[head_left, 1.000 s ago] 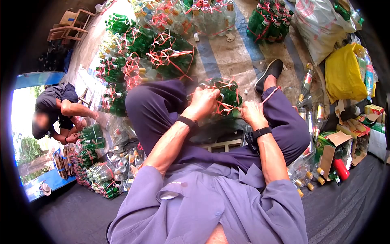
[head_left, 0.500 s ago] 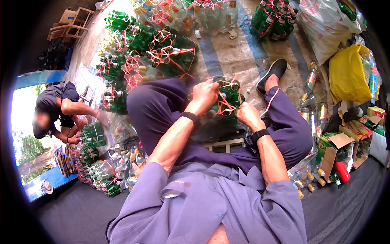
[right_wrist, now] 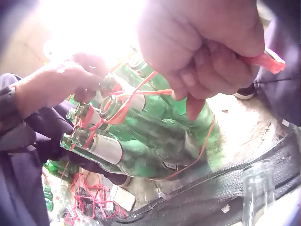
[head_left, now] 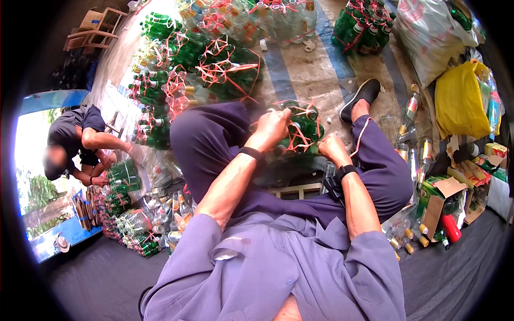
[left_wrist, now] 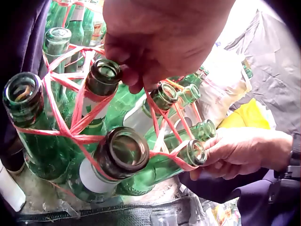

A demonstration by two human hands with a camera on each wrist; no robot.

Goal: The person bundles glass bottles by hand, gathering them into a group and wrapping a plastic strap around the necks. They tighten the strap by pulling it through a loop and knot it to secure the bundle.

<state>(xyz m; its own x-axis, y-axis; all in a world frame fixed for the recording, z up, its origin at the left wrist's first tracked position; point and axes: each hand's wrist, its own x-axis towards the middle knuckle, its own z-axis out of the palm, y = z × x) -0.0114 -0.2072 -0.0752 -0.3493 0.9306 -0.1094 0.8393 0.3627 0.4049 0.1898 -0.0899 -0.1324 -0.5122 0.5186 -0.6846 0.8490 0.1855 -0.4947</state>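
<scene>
Green glass bottles [head_left: 308, 130] stand bundled between the person's legs, pink twine [left_wrist: 69, 133] criss-crossing round their necks. In the left wrist view the left hand [left_wrist: 164, 40] is over the necks, its fingers pinching a strand beside a bottle mouth. The right hand [right_wrist: 202, 49] is curled tightly round twine at the bundle's side; one strand [right_wrist: 164, 92] runs from it to the necks, and a loose end [right_wrist: 270, 61] sticks out past the fist. Seen from the head, the left hand [head_left: 272, 130] is at the bundle's left, the right hand [head_left: 334, 148] at its lower right.
More tied bottles [head_left: 230, 69] stand ahead on the left, another bundle [head_left: 363, 27] farther ahead. A yellow bag [head_left: 463, 99], cardboard boxes [head_left: 450, 187] and loose bottles lie on the right. Another person [head_left: 80, 139] bends over bottles on the far left.
The bundle shows more between the hands than a second ago. The right hand has moved down from the bundle's edge and back slightly right, and the trailing twine now hangs lower along the right leg.
</scene>
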